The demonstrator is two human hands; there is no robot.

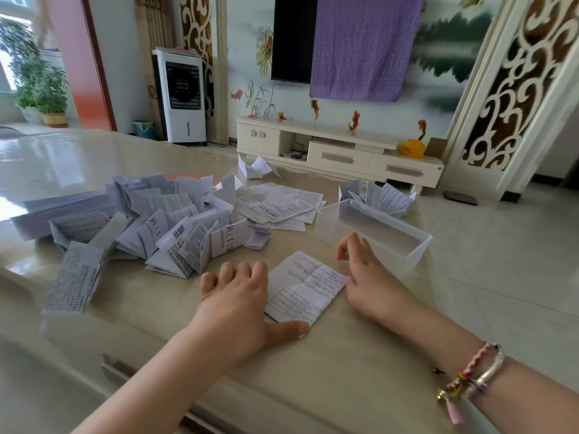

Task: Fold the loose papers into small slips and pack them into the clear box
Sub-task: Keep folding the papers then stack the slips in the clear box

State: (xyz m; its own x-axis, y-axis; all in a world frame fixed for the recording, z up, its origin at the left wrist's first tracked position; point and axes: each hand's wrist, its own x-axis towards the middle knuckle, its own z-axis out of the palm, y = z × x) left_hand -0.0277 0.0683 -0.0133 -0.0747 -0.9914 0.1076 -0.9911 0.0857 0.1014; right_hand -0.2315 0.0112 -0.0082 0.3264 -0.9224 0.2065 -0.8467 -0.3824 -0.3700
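Left hand (238, 305) flat, fingers straight and spread, pinning near edge of paper (304, 286) to table (313, 371), likely steadying for fold. Right hand (366, 274) at 3 o'clock of paper, fingers loosely curled, gripping nothing, touching its edge. Clear box (376, 236) at 1 o'clock, apparently empty. Loose pile (150, 223) at 10 o'clock.

arms: bare, no sleeves | right wrist: pink braided bracelet (473, 361), white bangle (490, 369), pink tassel (454, 413)
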